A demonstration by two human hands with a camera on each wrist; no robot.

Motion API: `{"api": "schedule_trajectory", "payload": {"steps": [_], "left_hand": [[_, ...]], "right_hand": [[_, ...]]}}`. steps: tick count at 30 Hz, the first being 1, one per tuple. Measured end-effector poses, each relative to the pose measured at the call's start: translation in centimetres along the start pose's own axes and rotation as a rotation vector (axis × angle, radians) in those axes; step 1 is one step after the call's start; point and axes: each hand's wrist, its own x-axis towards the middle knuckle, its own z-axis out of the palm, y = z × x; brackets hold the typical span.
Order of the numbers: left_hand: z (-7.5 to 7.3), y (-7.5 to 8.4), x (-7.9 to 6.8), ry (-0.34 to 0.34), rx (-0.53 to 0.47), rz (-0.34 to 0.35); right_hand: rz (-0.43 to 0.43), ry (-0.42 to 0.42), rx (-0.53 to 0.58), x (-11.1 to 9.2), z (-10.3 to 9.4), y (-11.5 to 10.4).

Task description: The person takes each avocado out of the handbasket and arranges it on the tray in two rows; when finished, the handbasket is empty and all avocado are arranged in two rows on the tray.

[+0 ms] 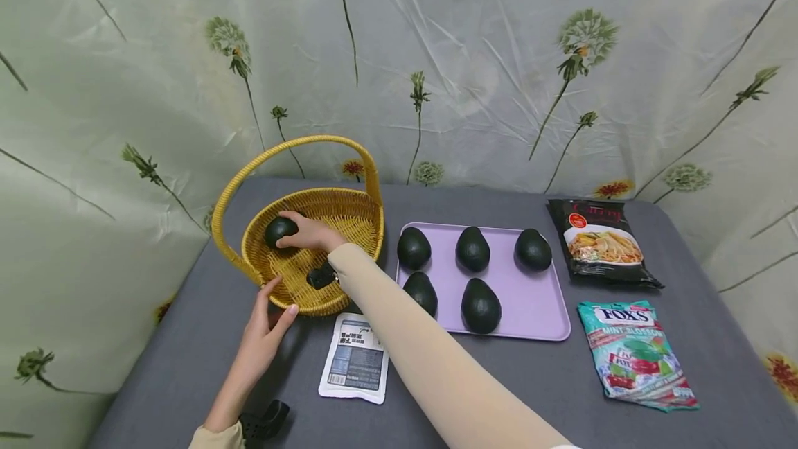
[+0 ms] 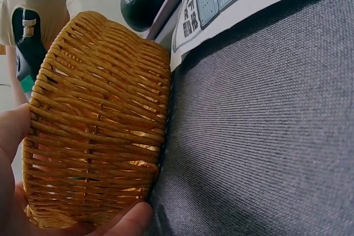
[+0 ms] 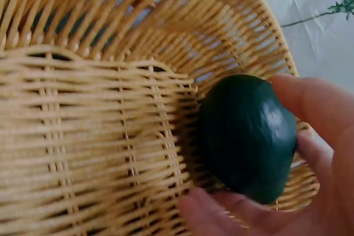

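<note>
Inside the yellow wicker basket (image 1: 321, 303), a dark green avocado (image 3: 246, 136) lies against the left wall. My right hand (image 1: 309, 233) reaches over the basket's near rim and holds this avocado between thumb and fingers. In the right wrist view, the fingers (image 3: 312, 106) curl around its side, close to the woven wall. At the basket's near left side, my left hand (image 1: 264, 331) grips the wicker. The left wrist view shows the thumb and fingers spread around the basket's outer wall (image 2: 99, 114), which stands on the grey cloth.
A lilac tray (image 1: 530, 307) right of the basket bears several avocados (image 1: 472, 249). A white pouch (image 1: 357, 359) lies in front of the basket. Beyond the tray lie a black noodle packet (image 1: 605, 248) and a teal candy bag (image 1: 639, 359). The basket's tall handle (image 1: 312, 139) arches above it.
</note>
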Motion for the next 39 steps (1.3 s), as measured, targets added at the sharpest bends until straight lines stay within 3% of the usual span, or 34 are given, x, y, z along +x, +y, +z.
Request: {"api": "schedule_trajectory", "payload": {"steps": [9, 16, 25, 32, 39], "left_hand": [[0.0, 0.1, 0.0, 0.002, -0.006, -0.017], [0.2, 0.1, 0.0, 0.003, -0.006, -0.028], [0.2, -0.1, 0.1, 0.019, -0.003, 0.017], [0.3, -0.1, 0.1, 0.009, -0.002, 0.012], [0.2, -0.1, 0.0, 0.010, 0.007, 0.011]], "right_hand": [[-0.105, -0.038, -0.060, 0.3, 0.6, -0.3], [-0.118, -0.044, -0.049, -2.2, -2.8, 0.5], [-0.190, -0.015, 0.005, -8.6, -8.9, 2.1], [-0.145, 0.054, 0.090, -15.8, -13.4, 4.5], [-0.053, 0.144, 0.084, -23.7, -16.3, 8.9]]}}
